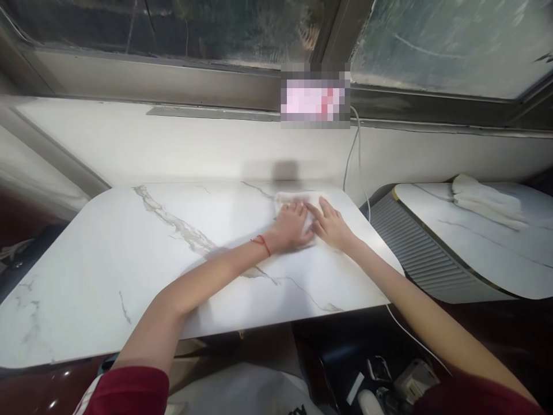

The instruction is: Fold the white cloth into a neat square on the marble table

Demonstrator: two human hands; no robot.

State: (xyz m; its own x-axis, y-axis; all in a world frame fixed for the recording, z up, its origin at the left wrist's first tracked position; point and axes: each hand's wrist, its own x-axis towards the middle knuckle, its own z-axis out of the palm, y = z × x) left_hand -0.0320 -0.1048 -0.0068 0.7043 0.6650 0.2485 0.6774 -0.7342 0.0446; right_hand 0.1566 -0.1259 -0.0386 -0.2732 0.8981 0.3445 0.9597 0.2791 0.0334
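Note:
A white cloth [311, 199] lies on the white marble table [129, 253] near its far right corner. My left hand [292, 226], with a red string at the wrist, presses flat on the cloth's left part. My right hand [332, 226] lies flat on its right part, fingers spread and pointing toward the wall. Both hands touch each other side by side. Most of the cloth is hidden under them.
A second marble-topped unit [475, 248] with a ribbed grey side stands at the right, with a folded white cloth [481, 202] on it. A white cable [356, 155] runs down the wall. Small objects lie on the dark floor [389, 380] below. A window sill runs along the back.

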